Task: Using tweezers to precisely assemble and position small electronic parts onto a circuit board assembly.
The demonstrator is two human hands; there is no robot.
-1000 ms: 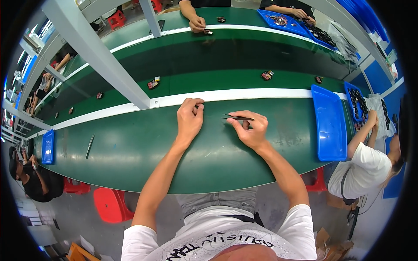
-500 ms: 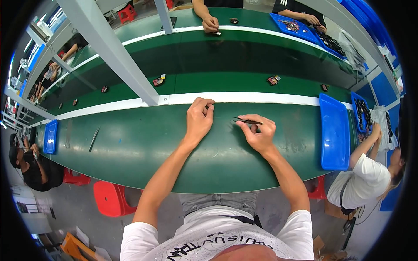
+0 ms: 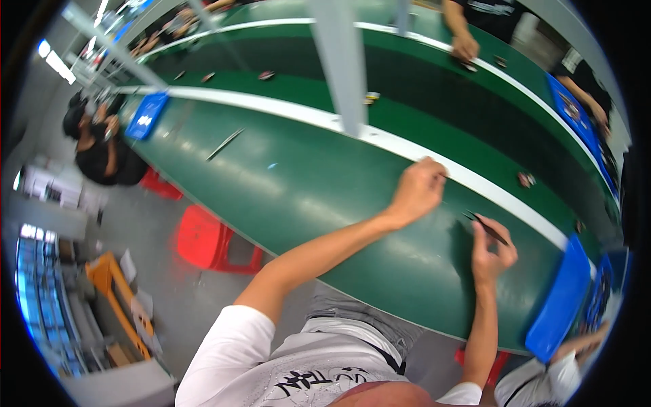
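My right hand (image 3: 494,252) grips dark tweezers (image 3: 492,230) between thumb and fingers, above the green worktable (image 3: 319,197). Their slim tips point up and left, slightly apart. Farther left, my left hand (image 3: 418,191) rests beside the white rail (image 3: 468,182) at the table's far edge. Its fingers are curled together, and whatever may be in them is hidden. Another silvery pair of tweezers (image 3: 225,144) lies on the table well to the left, near a small blue scrap (image 3: 272,166).
A blue tray (image 3: 560,298) stands at right, another (image 3: 147,115) at far left. Small parts, including a dark reddish one (image 3: 526,180), lie on the green conveyor (image 3: 434,139) beyond the rail. A grey post (image 3: 339,68) rises there. Red stools (image 3: 203,237) and co-workers surround the table.
The whole view has swung left, so the table slants and my hands appear farther right. My right hand keeps hold of the tweezers; my left hand stays curled by the rail.
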